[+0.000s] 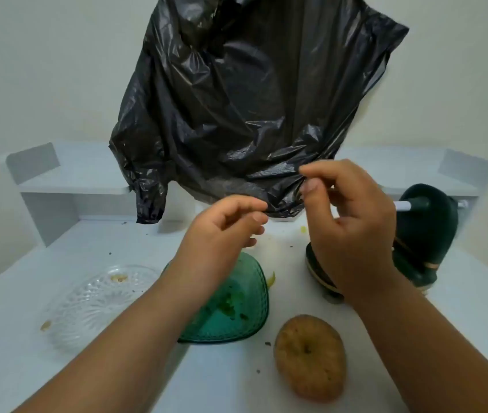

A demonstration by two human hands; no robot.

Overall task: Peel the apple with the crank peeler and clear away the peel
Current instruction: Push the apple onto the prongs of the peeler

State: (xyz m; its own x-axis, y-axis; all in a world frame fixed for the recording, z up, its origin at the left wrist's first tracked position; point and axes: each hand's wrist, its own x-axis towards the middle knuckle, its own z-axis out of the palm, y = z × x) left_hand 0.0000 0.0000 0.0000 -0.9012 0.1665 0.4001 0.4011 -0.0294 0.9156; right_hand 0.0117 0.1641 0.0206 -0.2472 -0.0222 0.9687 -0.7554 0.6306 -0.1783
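Browned, bare apple (309, 357) lies peeled on white table (460, 308), near side, in front of crank peeler (424, 234). Green bowl (236, 311) holds only peel scraps; a sliver lies at its rim. Clearing looks nearly done. Left hand (222, 231) and right hand (353, 222) raised, close together, each pinching black bag (251, 99) edge, presumably parting its mouth

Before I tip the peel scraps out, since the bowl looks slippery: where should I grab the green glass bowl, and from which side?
Probably take the green glass bowl by its rim at the near right, coming from above with thumb inside and fingers outside. That rim is exposed there and the textured wall gives purchase, while the left forearm covers the bowl's left side. The peeled apple lies just right of it, so approach steeply.
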